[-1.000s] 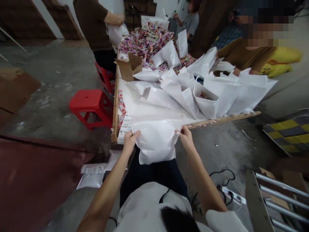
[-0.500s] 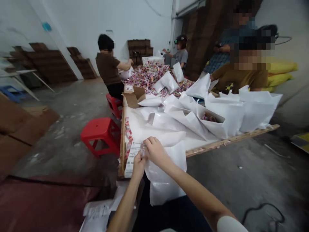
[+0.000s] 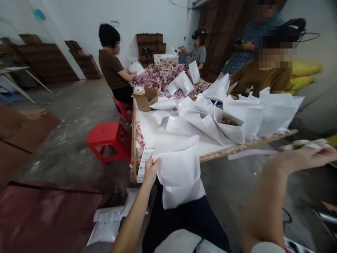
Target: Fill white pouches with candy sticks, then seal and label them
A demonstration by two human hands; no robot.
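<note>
A white plastic mailer bag [image 3: 180, 175] rests over my lap against the table's near edge. My left hand [image 3: 151, 170] pinches its upper left corner. Out at the far right, my right hand [image 3: 319, 154] is raised away from the bag, its fingers closed and blurred. From it a thin pale strip [image 3: 250, 154] trails leftward, like the peeled backing of a bag's flap. Printed labels [image 3: 145, 163] lie on the table corner beside my left hand.
Several white bags [image 3: 231, 123] stand on the table, one open with small colourful packets inside. A packet heap [image 3: 165, 75] lies farther back. Red stools [image 3: 107, 138] stand left. Co-workers [image 3: 112, 66] are around the table. Labelled bags [image 3: 106, 225] lie low at left.
My right hand has left the bag's top edge and swung far right, with a pale strip trailing. My left hand still holds the bag's corner. The bag's top now stands more upright.
</note>
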